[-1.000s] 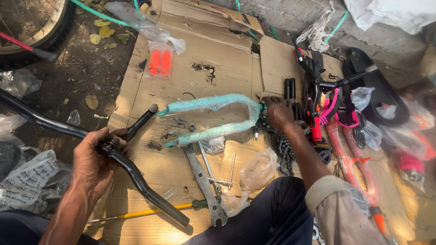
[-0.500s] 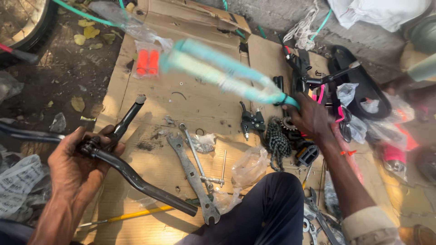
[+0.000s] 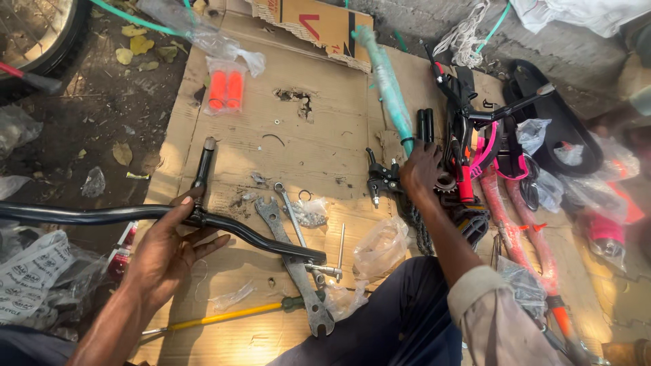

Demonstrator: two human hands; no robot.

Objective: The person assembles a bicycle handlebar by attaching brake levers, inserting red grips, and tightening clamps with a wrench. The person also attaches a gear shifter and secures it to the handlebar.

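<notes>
Work surface is a flattened brown cardboard sheet (image 3: 319, 142) on bare dirt ground with dry leaves; all positions below are relative to that sheet

Off its left edge: part of a spoked bicycle wheel (image 3: 41, 34) at the top corner, crumpled plastic bags lower down

Left hand (image 3: 163, 247) at the sheet's left side, palm down, fingers spread apart, only lightly curled over the junction of the black metal bicycle handlebar (image 3: 135, 214). Bar lies across the left edge, stem pointing up the sheet, one end running down toward the centre

Upper left of the sheet: pair of orange rubber grips in a clear bag (image 3: 226, 88)

Centre-bottom: two steel flat spanners (image 3: 295, 261) lying flat, yellow-shafted screwdriver (image 3: 230, 314) below them, clear plastic bag beside

Right hand (image 3: 422, 173) right of centre, arm stretched forward, fingers closed around the lower end of the teal paper-wrapped bicycle fork (image 3: 390, 85). Fork runs from the hand to the sheet's top edge

Right edge: pile of black, pink and red bicycle parts (image 3: 488, 156), chain and sprocket just beside the right hand
</notes>
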